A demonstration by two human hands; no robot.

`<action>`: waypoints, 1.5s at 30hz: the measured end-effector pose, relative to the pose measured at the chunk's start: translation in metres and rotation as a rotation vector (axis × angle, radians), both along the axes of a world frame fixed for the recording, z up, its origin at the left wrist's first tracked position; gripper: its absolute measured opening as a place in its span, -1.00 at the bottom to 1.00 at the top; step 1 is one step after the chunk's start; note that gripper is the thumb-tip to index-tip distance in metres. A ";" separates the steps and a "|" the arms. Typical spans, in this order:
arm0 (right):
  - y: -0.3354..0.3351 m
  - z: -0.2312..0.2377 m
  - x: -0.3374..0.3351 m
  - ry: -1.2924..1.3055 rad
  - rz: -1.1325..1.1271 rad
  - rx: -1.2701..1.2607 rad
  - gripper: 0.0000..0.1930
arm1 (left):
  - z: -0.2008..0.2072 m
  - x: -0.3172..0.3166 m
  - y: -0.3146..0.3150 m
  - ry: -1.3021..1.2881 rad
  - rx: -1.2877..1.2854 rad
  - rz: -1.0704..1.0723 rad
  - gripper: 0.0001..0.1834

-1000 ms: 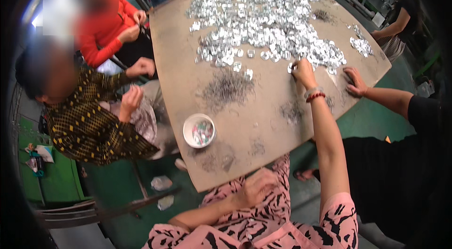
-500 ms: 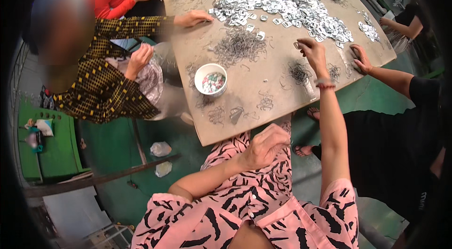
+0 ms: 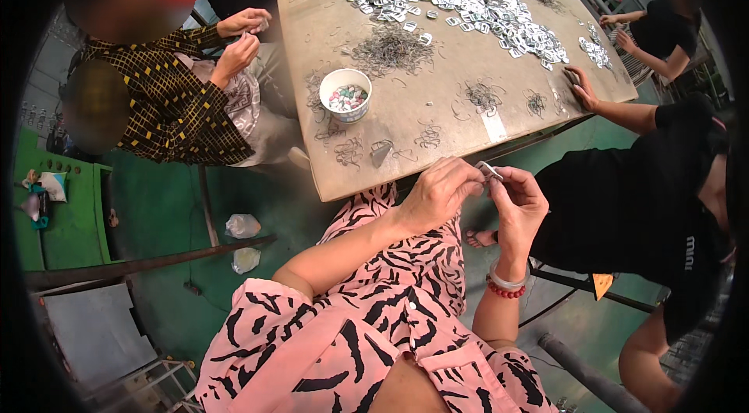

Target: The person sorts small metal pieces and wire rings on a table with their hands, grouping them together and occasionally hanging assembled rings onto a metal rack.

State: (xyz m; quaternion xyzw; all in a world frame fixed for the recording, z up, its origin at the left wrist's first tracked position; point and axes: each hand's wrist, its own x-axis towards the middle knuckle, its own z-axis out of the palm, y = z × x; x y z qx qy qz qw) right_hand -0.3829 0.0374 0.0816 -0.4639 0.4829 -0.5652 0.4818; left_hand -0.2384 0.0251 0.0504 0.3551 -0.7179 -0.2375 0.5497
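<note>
One silvery buckle (image 3: 490, 170), in right hand (image 3: 519, 206)

The person wears a loose pink shirt (image 3: 308, 354) printed all over with black, jagged, tiger-like stripes, filling the lower middle of the frame. Its open collar (image 3: 456, 364) has broad flaps edged in plain pink and parts in a V at the bottom edge. Below the V's point sits a small pale button (image 3: 412, 306). The left sleeve (image 3: 269, 302) is short and wide, ending near the elbow, and the right sleeve carries the same print. Matching pink-and-black trousers (image 3: 355, 229) show near the centre. On the right wrist are a red bead bracelet (image 3: 505, 290) and a pale, smooth bangle (image 3: 507, 280). Both hands (image 3: 441, 193) are gloveless.
</note>
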 end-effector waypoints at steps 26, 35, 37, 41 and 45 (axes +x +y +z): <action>-0.004 -0.012 -0.009 -0.172 -0.035 0.008 -0.83 | -0.070 0.089 -0.188 -1.298 0.172 0.304 -0.86; -0.005 -0.010 -0.003 -0.045 -0.043 0.001 -0.83 | 0.006 0.050 -0.125 -0.484 0.305 0.057 -0.78; -0.004 -0.011 -0.002 -0.096 -0.052 0.000 -0.77 | 0.016 0.037 -0.095 -0.138 0.499 -0.082 -0.78; 0.001 -0.020 -0.003 -0.109 -0.084 0.014 -0.77 | 0.030 0.019 -0.044 0.082 0.546 -0.199 -0.81; 0.002 -0.022 0.001 -0.183 -0.124 0.013 -0.84 | 0.033 0.008 -0.016 0.138 0.496 -0.165 -0.85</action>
